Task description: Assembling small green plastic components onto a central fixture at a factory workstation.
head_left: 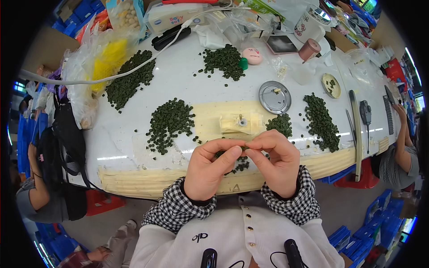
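Note:
My left hand (210,166) and my right hand (276,161) meet at the near edge of the table, thumbs and forefingers pinched together. Between the fingertips is a small dark green piece (244,148), mostly covered by them. Just under the hands lies a little group of similar green pieces (241,167). Beyond the fingers, a yellowish taped block (241,123) with a round metal part on top rests on tan tape. Larger piles of small dark green pieces surround it: one pile (170,124) to the left, a smaller pile (280,125) close by on the right.
Further right are another green pile (321,123), a wooden strip (356,134) and a screwdriver (366,117). A round metal lid (274,97) lies beyond the block. A white cable (134,70) crosses the far left. A mug (310,26) stands at the back. Other people sit at both sides.

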`<move>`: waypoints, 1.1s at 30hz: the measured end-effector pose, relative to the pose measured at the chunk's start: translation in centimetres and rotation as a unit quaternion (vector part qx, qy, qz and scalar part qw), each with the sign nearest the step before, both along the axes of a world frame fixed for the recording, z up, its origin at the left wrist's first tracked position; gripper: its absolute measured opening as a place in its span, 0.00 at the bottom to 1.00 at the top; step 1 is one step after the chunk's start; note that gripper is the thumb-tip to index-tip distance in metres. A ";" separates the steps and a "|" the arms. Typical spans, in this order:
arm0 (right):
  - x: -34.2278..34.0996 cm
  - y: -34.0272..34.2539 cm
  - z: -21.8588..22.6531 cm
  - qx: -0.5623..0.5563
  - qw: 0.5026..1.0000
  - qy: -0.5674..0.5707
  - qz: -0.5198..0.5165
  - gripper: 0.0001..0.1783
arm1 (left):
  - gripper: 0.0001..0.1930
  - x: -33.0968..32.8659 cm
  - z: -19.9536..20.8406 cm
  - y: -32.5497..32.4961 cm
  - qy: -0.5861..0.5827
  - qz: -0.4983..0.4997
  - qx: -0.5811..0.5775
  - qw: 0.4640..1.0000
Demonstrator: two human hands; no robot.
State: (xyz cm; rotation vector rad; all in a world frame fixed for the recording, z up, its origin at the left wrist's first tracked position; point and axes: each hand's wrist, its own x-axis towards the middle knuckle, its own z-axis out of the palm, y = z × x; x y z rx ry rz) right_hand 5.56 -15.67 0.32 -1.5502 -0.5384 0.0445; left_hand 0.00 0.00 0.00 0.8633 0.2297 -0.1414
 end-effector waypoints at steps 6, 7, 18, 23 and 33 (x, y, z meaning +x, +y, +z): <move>-0.1 0.4 0.2 -0.035 0.997 -0.069 -0.014 0.10 | 0.09 0.0 -0.1 0.2 0.010 0.004 -0.023 1.000; -0.2 0.5 0.2 -0.037 0.996 -0.075 -0.015 0.10 | 0.09 -0.1 0.0 0.1 0.018 0.006 -0.037 0.999; -0.9 0.8 0.8 -0.105 0.980 -0.168 0.005 0.15 | 0.08 -0.2 0.1 0.3 0.001 0.044 -0.046 0.998; -0.5 0.4 0.2 -0.070 0.990 -0.117 0.047 0.17 | 0.06 -0.3 0.3 0.2 -0.012 0.068 0.044 0.997; -0.8 0.5 0.5 -0.086 0.983 -0.163 0.017 0.18 | 0.12 -0.7 -0.3 0.2 -0.179 0.145 0.341 0.912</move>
